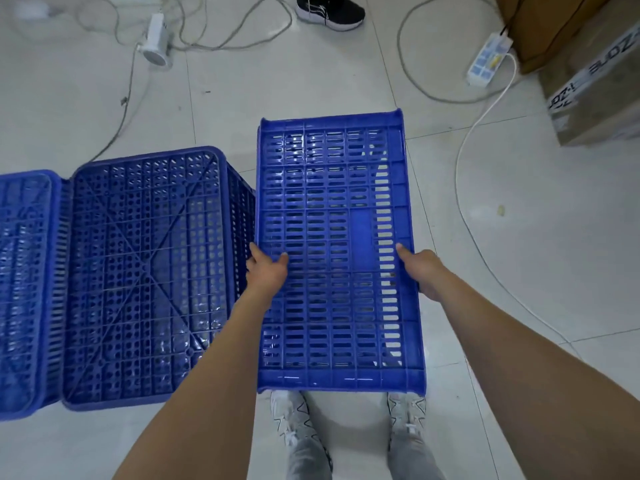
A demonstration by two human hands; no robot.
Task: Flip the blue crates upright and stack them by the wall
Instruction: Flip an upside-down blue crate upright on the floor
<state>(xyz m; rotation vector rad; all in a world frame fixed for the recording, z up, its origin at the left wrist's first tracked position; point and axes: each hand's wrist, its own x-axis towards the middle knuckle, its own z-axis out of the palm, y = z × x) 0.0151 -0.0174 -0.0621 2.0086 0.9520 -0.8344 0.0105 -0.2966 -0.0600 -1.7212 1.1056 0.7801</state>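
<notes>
A blue slatted crate [332,209] is tipped on its side in front of me, one long slotted wall facing up, above my shoes. My left hand [266,271] grips its left edge, thumb on top of the wall. My right hand [420,268] grips the right edge, fingers curled under out of sight. To the left, a second blue crate [145,271] lies upside down on the floor, its ribbed bottom facing up. A third blue crate [24,289] lies upside down at the far left, cut off by the frame.
White tiled floor all around. Cables [464,188] trail across it to a power strip [488,60] at the upper right. Cardboard boxes [595,91] stand at the right. A white device [157,43] and another person's black shoe [332,12] lie beyond.
</notes>
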